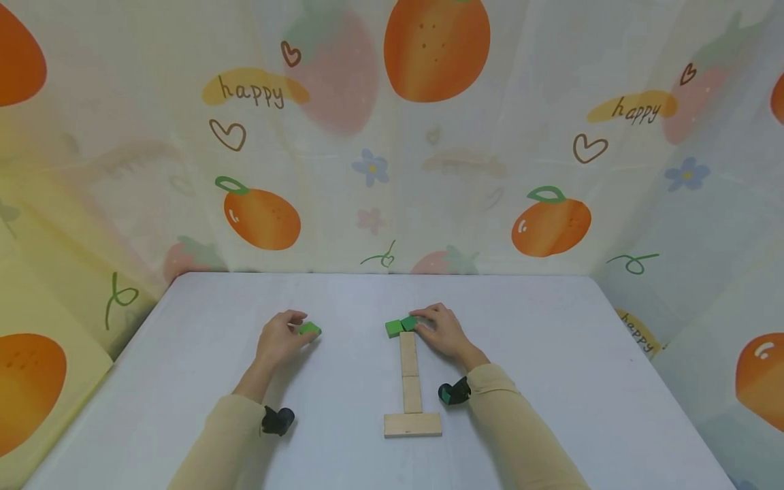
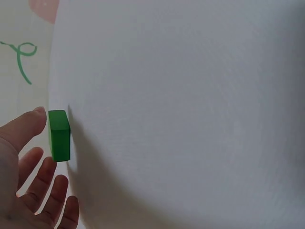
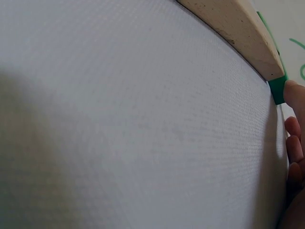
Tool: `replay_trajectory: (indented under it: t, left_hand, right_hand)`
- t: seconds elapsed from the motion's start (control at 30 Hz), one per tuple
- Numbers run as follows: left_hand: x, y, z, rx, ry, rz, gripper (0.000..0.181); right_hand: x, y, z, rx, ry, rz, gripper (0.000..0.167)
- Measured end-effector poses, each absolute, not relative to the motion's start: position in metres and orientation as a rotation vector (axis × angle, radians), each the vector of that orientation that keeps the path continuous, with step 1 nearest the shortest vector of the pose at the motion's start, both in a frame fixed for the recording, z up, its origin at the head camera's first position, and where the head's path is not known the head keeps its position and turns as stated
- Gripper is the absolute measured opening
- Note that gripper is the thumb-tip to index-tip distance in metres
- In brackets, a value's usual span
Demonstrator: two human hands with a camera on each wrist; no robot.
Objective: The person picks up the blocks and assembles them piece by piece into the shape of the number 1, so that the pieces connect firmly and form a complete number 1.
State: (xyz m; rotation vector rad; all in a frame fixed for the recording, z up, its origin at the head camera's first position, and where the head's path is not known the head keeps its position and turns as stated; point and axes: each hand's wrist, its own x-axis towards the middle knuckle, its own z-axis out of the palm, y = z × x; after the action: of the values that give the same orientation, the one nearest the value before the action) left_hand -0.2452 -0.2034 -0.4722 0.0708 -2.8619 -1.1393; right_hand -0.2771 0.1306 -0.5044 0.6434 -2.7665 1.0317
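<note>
My left hand pinches a green block between thumb and fingers, left of the laid-out blocks. In the left wrist view this green block sits at the thumb tip, the other fingers loosely bent below it. My right hand grips a darker green block at the far end of a line of wooden blocks. A lighter green block lies just left of it. The right wrist view catches the thumb against the green block, beside a wooden block's end.
Two plain wooden blocks lie end to end, leading from the green blocks toward me. Across their near end lies another wooden block. All rest on a white table, with a fruit-patterned cloth behind and at the sides.
</note>
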Motion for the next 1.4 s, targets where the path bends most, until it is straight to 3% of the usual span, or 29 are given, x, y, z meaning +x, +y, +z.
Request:
replay_trajectory:
  t: [1.4]
  left_hand:
    - [-0.2444,-0.2053,-0.4732,0.108,-2.955,-1.074,0.042]
  right_hand:
    - [-0.2752,0.1294,-0.5024,0.609,-2.781,1.070,0.028]
